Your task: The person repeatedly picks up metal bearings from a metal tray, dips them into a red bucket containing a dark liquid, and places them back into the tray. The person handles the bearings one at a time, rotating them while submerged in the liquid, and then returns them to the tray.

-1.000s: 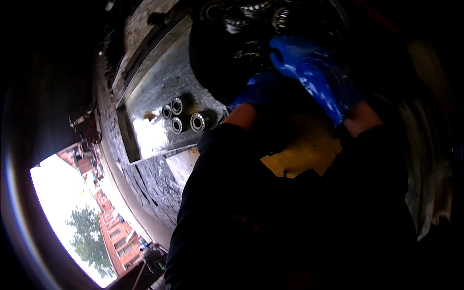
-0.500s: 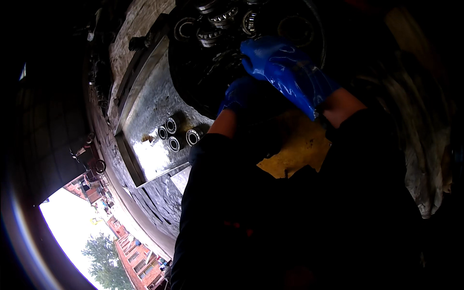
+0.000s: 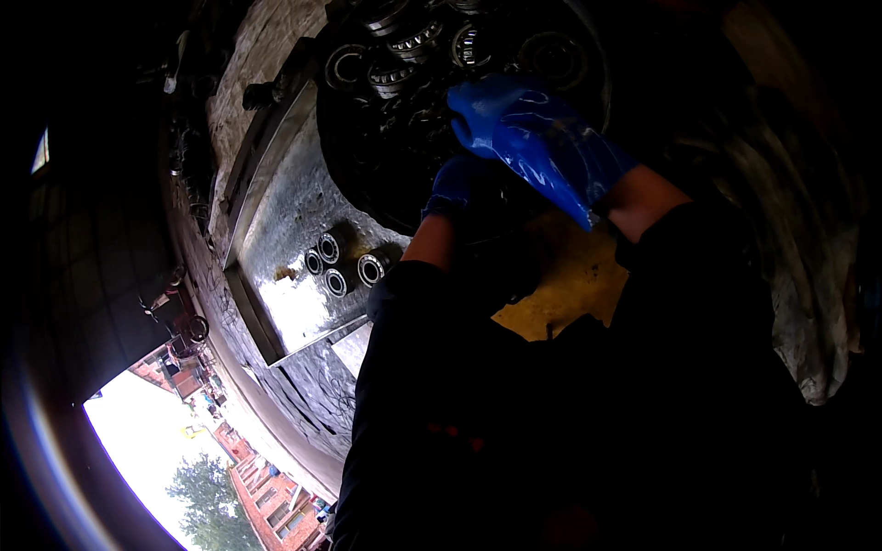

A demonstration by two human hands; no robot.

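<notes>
My right hand (image 3: pixel 514 119), in a wet, shiny blue glove, is over a dark round basin (image 3: pixel 602 78). Its fingers curl inward, and whatever they grip is lost in shadow. Just below and to the left is my left hand (image 3: pixel 452 186), also blue-gloved, its fingers hidden in the dark. Beyond both hands lie several roller bearings, among them one with bright rollers (image 3: pixel 415 39), one tipped on its side (image 3: pixel 469 46), and one nearer (image 3: pixel 390 78). A ring (image 3: pixel 346 67) rests at their left, and a darker ring (image 3: pixel 553 61) at the right.
Left of the basin, a shiny metal tray (image 3: pixel 285 225) with raised edges holds several upright cylindrical bearings (image 3: pixel 371 269). A yellowish surface (image 3: pixel 579 285) shows below my right wrist. Greyish crumpled cloth (image 3: pixel 790 303) hangs at the right. Daylight enters at the lower left.
The whole view has shifted slightly, moving the tray and its bearings a little right and down in the picture. Both hands stay close together over the basin, with little other movement.
</notes>
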